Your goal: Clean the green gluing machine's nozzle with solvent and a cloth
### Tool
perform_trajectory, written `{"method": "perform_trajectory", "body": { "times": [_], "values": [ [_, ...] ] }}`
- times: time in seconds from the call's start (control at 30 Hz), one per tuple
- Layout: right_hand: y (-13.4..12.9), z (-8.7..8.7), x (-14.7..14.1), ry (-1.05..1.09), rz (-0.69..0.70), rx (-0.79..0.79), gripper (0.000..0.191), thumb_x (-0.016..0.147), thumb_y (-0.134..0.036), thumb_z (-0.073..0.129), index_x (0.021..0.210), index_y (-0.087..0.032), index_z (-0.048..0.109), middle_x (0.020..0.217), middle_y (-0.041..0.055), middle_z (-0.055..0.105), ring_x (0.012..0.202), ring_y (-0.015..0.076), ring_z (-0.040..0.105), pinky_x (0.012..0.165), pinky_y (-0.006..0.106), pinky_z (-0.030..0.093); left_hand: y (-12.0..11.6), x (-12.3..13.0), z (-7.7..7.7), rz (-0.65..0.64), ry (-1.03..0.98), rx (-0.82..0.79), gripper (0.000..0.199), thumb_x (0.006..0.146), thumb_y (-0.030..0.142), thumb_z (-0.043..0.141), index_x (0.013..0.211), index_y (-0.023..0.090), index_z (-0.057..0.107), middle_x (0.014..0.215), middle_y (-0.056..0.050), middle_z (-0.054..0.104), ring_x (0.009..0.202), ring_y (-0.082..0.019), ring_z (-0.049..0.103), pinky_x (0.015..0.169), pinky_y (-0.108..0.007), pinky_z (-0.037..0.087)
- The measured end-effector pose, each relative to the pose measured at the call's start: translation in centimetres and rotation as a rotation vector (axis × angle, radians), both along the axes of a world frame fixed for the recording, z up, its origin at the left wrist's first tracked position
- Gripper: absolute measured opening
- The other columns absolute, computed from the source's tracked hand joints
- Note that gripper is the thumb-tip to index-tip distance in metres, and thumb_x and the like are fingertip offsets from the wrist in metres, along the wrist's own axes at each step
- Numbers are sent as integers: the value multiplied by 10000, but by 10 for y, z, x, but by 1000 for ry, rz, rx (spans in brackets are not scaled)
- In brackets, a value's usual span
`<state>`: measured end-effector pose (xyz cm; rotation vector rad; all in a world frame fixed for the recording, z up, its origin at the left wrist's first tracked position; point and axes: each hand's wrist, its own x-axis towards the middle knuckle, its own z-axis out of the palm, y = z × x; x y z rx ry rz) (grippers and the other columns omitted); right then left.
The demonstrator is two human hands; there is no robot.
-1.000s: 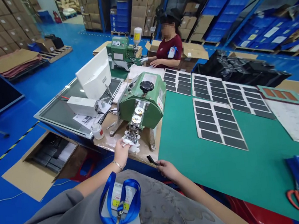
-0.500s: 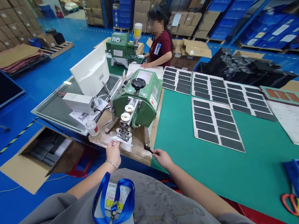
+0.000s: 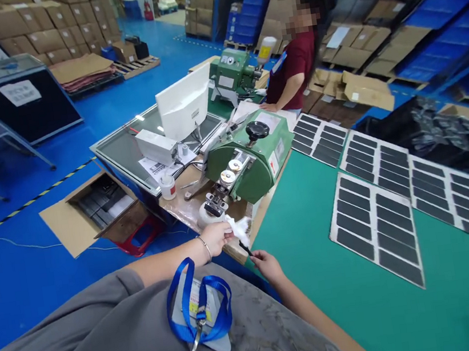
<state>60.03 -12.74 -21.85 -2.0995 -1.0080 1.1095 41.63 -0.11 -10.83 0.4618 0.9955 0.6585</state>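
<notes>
My left hand [image 3: 216, 238] is closed on a crumpled white cloth [image 3: 240, 230], just in front of a green machine [image 3: 253, 158] with a black knob [image 3: 257, 130] on top. My right hand [image 3: 267, 264] pinches the handle of a small black brush [image 3: 246, 249] near the corner of the table. The brush's head lies up against the cloth and is mostly hidden by it. Behind my left hand, a round white container [image 3: 205, 216] sits under the machine's metal head [image 3: 216, 204].
Boards with rows of black strips [image 3: 375, 226] lie on the green tabletop [image 3: 303, 235]. A white bottle [image 3: 167, 187] stands left of the machine. An open carton [image 3: 104, 207] is at the lower left. Across the table, a person in a dark red shirt [image 3: 296, 72] works at another green machine [image 3: 232, 72].
My left hand has moved right with the cloth, away from the machine's head and over to the brush. The brush now meets the cloth. The view has turned left.
</notes>
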Motion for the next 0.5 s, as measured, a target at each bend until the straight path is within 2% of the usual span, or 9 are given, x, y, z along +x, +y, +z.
{"method": "perform_trajectory", "body": {
  "times": [0.13,0.27,0.33,0.4,0.5],
  "values": [
    [-2,5,-1,-14,21,-5,107,721,-296,525,736,-191,537,599,-17,542,515,134,506,513,236,409,-2,-22,-1,94,56,41,113,582,131,669,632,112,570,560,-22,581,507,-91,533,530,-206,404],
    [-9,4,-2,-54,26,-8,101,741,-286,500,737,-192,538,593,-16,547,517,133,511,501,225,406,22,-43,4,216,63,154,89,621,156,632,647,131,551,585,4,580,532,-75,526,556,-188,404],
    [-11,3,-2,-97,18,-10,113,760,-289,480,768,-192,539,595,-15,552,521,136,516,500,225,404,32,-40,8,224,57,180,91,641,182,628,684,132,565,619,-6,599,554,-81,538,558,-188,406],
    [-11,2,-1,-153,13,-8,126,779,-288,465,795,-191,543,625,-7,569,556,143,533,522,228,410,32,-31,10,201,69,175,102,643,193,634,697,133,572,629,-15,607,558,-84,542,545,-185,397],
    [-4,1,4,-254,22,4,108,787,-271,479,788,-187,547,692,14,589,642,155,550,597,244,419,12,-18,7,103,106,133,99,616,177,647,665,130,575,596,-24,599,535,-90,538,517,-188,384]
  ]
}}
